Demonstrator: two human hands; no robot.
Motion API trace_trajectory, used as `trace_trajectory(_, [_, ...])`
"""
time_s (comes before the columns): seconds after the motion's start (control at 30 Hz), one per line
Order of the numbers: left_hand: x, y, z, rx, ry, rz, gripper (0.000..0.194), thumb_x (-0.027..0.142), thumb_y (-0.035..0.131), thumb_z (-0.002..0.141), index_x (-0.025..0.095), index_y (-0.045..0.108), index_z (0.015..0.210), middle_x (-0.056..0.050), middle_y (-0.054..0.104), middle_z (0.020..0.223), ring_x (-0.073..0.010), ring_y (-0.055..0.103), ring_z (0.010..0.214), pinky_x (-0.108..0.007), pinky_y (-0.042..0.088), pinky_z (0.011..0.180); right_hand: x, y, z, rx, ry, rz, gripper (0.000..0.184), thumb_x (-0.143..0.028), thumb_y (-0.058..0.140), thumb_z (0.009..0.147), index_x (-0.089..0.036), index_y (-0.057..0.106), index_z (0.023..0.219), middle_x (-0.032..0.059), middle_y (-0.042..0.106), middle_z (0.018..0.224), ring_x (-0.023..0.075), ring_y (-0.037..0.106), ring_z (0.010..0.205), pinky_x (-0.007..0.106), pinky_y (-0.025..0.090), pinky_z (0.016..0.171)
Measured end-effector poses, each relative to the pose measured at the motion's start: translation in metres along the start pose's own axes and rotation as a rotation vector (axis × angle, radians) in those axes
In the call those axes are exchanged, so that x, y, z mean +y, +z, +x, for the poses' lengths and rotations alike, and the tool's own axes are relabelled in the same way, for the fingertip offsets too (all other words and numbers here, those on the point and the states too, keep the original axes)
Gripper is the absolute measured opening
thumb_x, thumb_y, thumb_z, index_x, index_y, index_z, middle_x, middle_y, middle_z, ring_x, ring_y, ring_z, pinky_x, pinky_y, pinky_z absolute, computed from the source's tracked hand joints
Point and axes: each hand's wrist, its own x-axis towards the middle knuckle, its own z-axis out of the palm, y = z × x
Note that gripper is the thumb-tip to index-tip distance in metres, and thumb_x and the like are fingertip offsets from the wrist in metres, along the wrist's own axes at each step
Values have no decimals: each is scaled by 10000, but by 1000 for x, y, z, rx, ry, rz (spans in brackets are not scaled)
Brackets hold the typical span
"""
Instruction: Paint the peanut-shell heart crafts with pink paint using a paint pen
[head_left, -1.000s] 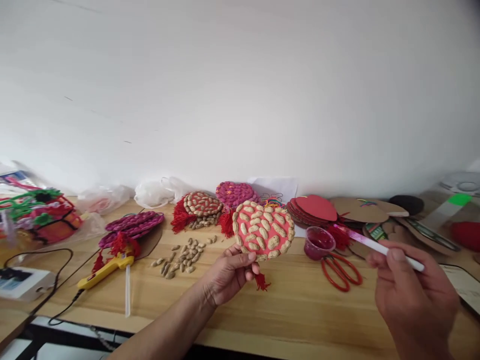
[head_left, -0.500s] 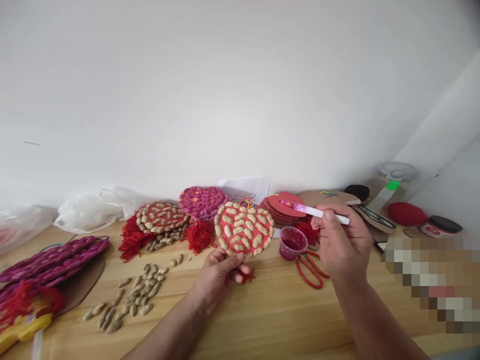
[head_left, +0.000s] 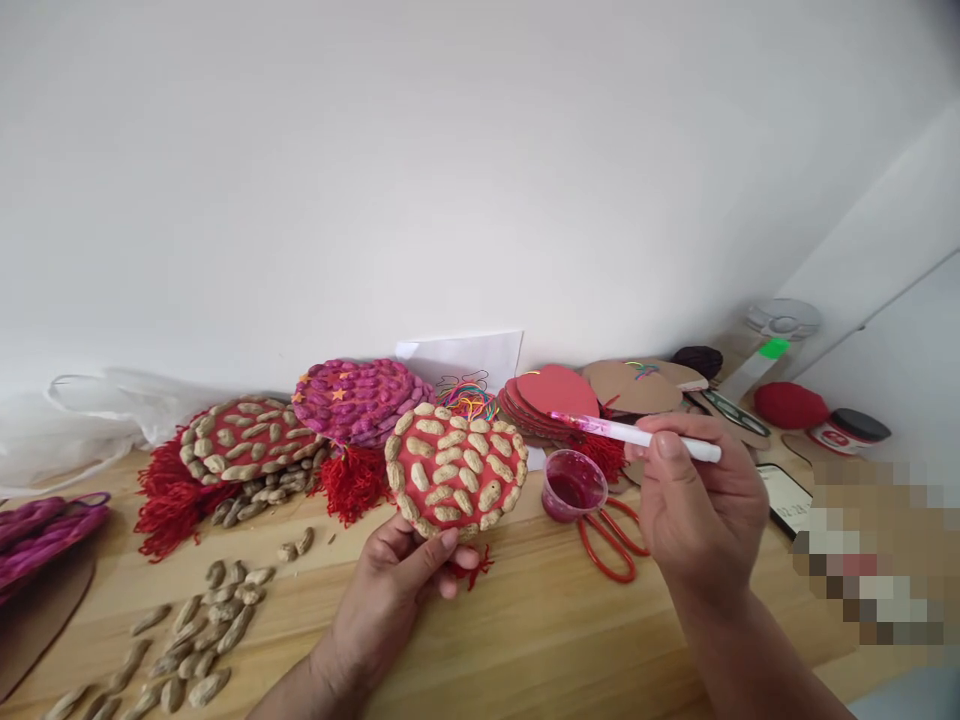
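Note:
My left hand (head_left: 401, 590) grips the lower edge of a red disc (head_left: 491, 445) with unpainted peanuts glued around its rim and across its middle. Red yarn (head_left: 474, 567) shows beneath it by my fingers. In my right hand (head_left: 697, 500) is a white-handled paintbrush (head_left: 626, 432), its tip smeared pink and pointing left, apart from the disc. Below the brush stands a clear plastic cup (head_left: 574, 485) of dark magenta paint. Red-handled scissors (head_left: 611, 545) lie beside the cup, partly hidden.
Loose peanuts (head_left: 199, 625) lie at left. Behind are a peanut disc (head_left: 251, 437) with a red tassel, a magenta-painted one (head_left: 360, 398), stacked red discs (head_left: 559, 390) and coloured thread (head_left: 466, 395). At right are a phone (head_left: 786, 498), red yarn (head_left: 791, 403) and a black-lidded jar (head_left: 851, 430).
The camera view has shifted right, so most table items appear farther left. My hands keep the same holds on the peanut disc and the paintbrush.

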Motion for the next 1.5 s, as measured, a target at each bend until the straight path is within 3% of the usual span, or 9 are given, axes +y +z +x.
trace_trajectory(0.17, [-5,-4,-1,-43,29,26,356,424,922,682,161,726,822,-94,773,665,-138,636,533,-212,480,502,-10,5,-6,-3,-234,-105,72,-249,644,942,-220,707,923,39,674,854,199,628,828,346,477,718])
trace_trajectory(0.37, [-9,-7,-3,-86,53,103,350,456,879,742,148,732,823,-116,784,714,-140,647,565,-227,511,551,-15,5,-16,-340,-288,-177,190,-90,623,886,-205,685,1025,39,664,878,200,623,839,363,489,752])
trace_trajectory(0.5, [-10,-6,-3,-81,71,159,331,445,854,779,146,731,852,-110,791,733,-134,649,562,-229,524,566,-10,5,-21,-441,-345,-201,273,-59,649,844,-204,675,1074,40,675,891,214,609,882,374,491,766])
trace_trajectory(0.77, [-12,-4,-4,-50,76,200,414,512,856,750,134,746,877,-119,796,734,-172,711,596,-226,547,529,-6,6,-18,-404,-363,-220,259,-49,644,854,-195,680,1064,42,684,914,204,609,878,359,491,772])
trace_trajectory(1.03, [-10,-3,-5,-38,71,160,378,459,832,800,132,718,951,-113,810,785,-187,761,683,-217,582,576,-5,4,-17,-385,-387,-224,247,-36,632,864,-183,681,1057,36,673,895,194,602,876,346,486,771])
trace_trajectory(1.5, [-8,-2,-10,-12,194,268,345,471,804,819,147,695,874,-52,751,651,-148,673,545,-244,558,558,2,8,-19,-443,-414,-299,181,-79,638,902,-183,667,1047,31,677,909,172,594,888,328,498,793])
